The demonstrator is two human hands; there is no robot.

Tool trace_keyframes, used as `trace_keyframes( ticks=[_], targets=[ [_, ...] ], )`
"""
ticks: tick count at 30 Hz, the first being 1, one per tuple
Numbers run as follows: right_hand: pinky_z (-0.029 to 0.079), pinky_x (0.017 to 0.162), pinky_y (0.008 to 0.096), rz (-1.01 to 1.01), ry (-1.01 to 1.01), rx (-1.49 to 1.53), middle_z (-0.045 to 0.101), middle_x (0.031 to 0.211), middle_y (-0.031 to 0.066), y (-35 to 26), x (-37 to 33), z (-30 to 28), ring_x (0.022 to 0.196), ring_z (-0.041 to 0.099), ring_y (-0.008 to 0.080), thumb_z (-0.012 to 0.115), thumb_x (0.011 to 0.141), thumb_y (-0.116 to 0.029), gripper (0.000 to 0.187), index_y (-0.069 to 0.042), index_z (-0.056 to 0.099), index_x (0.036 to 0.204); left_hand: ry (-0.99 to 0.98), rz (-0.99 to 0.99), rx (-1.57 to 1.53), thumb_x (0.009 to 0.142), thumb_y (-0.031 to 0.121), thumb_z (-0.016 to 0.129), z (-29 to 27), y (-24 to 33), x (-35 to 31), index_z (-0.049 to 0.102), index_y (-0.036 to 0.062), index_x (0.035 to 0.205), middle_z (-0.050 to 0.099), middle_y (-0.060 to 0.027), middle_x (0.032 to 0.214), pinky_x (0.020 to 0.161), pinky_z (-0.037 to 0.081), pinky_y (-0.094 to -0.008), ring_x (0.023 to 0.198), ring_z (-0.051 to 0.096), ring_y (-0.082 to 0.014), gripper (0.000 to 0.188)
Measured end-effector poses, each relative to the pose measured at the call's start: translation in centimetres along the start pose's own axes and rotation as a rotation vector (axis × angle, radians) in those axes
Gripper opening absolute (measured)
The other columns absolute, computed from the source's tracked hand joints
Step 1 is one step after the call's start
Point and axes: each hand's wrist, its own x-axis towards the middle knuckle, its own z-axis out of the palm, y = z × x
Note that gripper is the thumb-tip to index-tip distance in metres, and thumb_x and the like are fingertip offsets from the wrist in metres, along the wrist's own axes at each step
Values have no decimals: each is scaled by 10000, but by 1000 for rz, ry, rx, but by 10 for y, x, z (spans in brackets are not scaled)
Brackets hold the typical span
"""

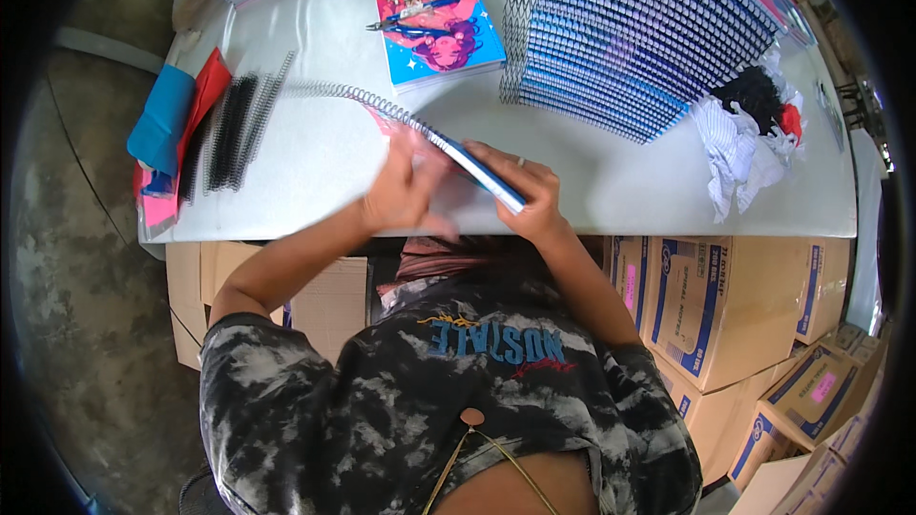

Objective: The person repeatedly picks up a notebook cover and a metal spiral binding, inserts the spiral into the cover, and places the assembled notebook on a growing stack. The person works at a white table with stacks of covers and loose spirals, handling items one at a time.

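My right hand (523,189) grips a thin notebook (491,186) by its side, holding it tilted on edge above the near part of the table. A dark wire spiral coil (367,98) runs along the notebook's edge, and its loose end stretches out to the left. My left hand (405,186) is by the notebook's left end, close to the coil. Motion smears its fingers, so whether it grips anything does not show. A little beyond lies a stack of notebooks with a pink and blue illustrated cover (472,43), with pliers (420,30) on top.
Loose spiral coils (234,129) lie at the left beside a blue and a red piece (162,119). Many coil-bound notebooks (611,38) spread across the back right. Crumpled cloths (730,148) rest near the right edge of the white table (315,200). Cardboard boxes (735,305) stand below.
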Motion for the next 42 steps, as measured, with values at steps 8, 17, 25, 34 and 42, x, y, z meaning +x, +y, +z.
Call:
trace_keyframes(
  ticks=[8,17,25,34,42],
  targets=[
    [520,722,308,-18,10,16,626,1028,151,10,1,14,851,647,262,629,678,22,447,-16,576,1121,178,-234,-70,704,727,454,-2,1,17,288,-55,1318,289,-255,1359,1023,114,-576,1273,212,-442,1008],
    [516,675,314,-22,16,37,627,1028,134,11,3,22,793,648,255,610,675,42,474,-34,566,1142,235,-171,-114,729,685,480,-5,17,24,396,-33,1253,354,-243,1298,958,214,-623,1171,328,-457,893],
    [514,704,331,65,-29,74,632,992,137,2,8,29,814,638,271,613,672,13,474,-60,565,1138,338,-212,-75,712,747,401,0,19,29,397,9,1285,335,-290,1283,913,198,-632,1150,320,-479,935],
    [505,654,354,47,-68,37,640,934,146,10,6,34,773,634,297,635,678,-31,463,-69,568,1134,116,-333,-463,790,665,412,2,14,17,300,-83,1255,253,-311,1315,972,184,-623,1226,233,-495,888],
    [490,679,356,93,-126,150,628,985,143,10,1,41,807,619,319,662,715,-113,446,-69,549,1144,105,-237,-68,759,700,408,-33,22,40,219,33,1355,280,-302,1320,989,133,-617,1252,187,-500,914]
  ],
)
